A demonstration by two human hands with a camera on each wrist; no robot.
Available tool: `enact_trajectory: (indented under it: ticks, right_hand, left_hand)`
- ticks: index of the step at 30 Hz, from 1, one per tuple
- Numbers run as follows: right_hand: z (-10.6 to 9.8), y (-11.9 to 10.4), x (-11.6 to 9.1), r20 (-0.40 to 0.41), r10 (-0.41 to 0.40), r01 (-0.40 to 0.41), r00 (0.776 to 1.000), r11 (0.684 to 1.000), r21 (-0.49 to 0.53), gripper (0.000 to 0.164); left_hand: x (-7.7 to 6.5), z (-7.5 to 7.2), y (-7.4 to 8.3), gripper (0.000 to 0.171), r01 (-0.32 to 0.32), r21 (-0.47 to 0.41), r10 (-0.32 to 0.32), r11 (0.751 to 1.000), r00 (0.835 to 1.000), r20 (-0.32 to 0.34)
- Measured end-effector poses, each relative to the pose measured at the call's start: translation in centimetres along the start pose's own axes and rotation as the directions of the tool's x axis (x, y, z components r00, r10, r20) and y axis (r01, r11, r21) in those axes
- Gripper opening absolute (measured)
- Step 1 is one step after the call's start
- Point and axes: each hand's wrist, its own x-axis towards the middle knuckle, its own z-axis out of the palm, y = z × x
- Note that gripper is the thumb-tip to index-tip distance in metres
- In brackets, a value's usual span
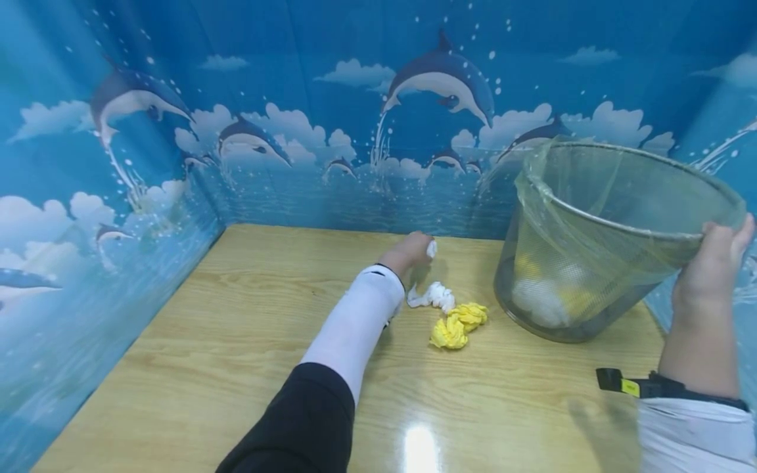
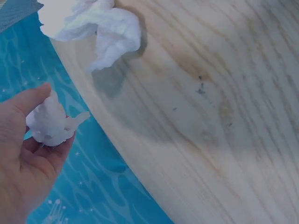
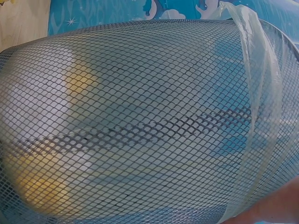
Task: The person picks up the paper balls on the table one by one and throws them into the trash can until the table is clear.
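Note:
Near the table's far edge, my left hand (image 1: 412,252) pinches a small crumpled piece of white paper (image 2: 49,122) between thumb and fingers. Another crumpled white paper (image 1: 438,297) lies on the table just in front of that hand, touching or close beside crumpled yellow paper (image 1: 458,324). My right hand (image 1: 713,263) grips the rim of a wire mesh trash bin (image 3: 154,126) at its right side. The bin leans to the right, its base low at the table. A pale translucent liner (image 1: 535,174) folds over the rim. White and yellow crumples show through the mesh.
The wooden table (image 1: 236,315) reaches back to a blue dolphin-print curtain (image 1: 331,72), which also hangs along both sides. A black strap (image 1: 680,387) circles the right wrist.

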Motion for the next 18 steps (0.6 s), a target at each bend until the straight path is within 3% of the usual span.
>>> enact_trajectory:
  ticks: [5,12,18]
  right_hand:
    - [0.0,0.1,0.0,0.008,-0.01,0.01,1.0,1.0,0.003,0.069]
    - [0.1,-0.3,-0.2,0.013,0.029,-0.029,0.999,0.999,-0.015,0.069]
    - [0.0,-0.4,-0.1,0.013,0.022,-0.022,1.0,1.0,-0.004,0.071]
  left_hand:
    - [0.3,-0.5,-0.1,0.052,0.043,0.001,-0.042,0.999,0.996,-0.083]
    - [0.1,-1.6,0.8,0.056,0.108,-0.145,-0.133,0.983,0.976,-0.171]
    - [-0.3,-3.9,2.5,0.055,0.094,-0.248,-0.161,0.964,0.95,-0.268]
